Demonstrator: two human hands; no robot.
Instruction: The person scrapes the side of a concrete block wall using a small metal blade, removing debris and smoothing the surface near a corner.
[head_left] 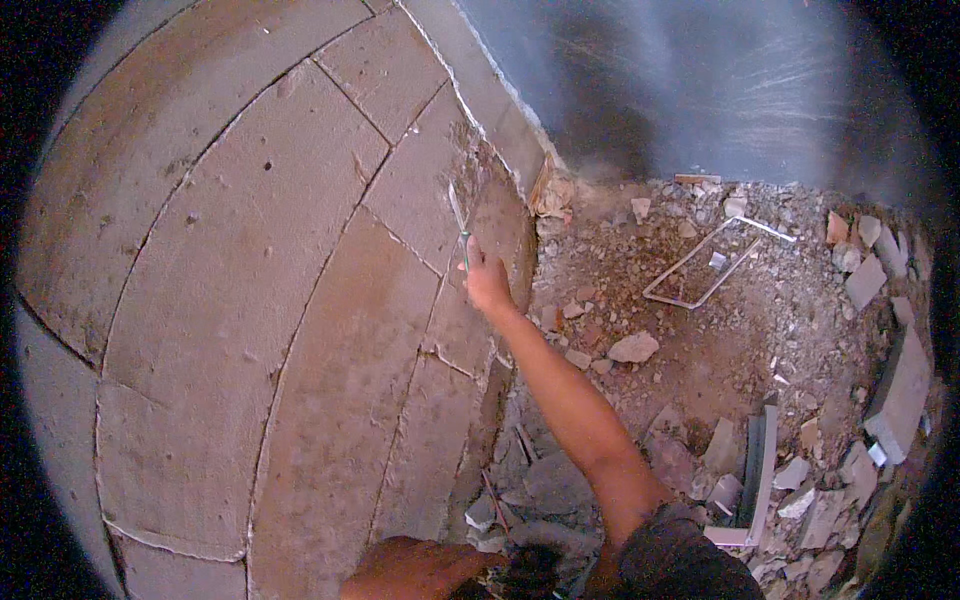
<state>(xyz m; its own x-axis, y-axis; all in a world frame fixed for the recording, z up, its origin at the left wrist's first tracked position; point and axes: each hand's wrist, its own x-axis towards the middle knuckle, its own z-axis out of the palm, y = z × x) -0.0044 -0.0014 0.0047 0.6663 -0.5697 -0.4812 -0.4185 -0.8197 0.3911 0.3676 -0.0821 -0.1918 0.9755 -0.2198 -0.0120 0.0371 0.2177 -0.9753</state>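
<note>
My right hand (486, 280) is closed around the green handle of a narrow-bladed hand tool (458, 212); whether it is a trowel or a knife, I cannot tell. Its pale blade points up along the block wall (330, 310), just below a rough, dark patch (478, 160) near the wall's corner. Whether the blade touches the wall is unclear. My right arm stretches up from the lower edge. Part of my left arm (420, 568) shows bent at the bottom, but its hand is out of sight.
Rubble (634, 347) and broken block pieces cover the ground on the right. A bent pale frame (672, 297) lies among them. Nearer, a grey channel-shaped piece (762, 470) stands by a long block (900, 390). A smooth grey-blue surface (690, 90) rises at the back.
</note>
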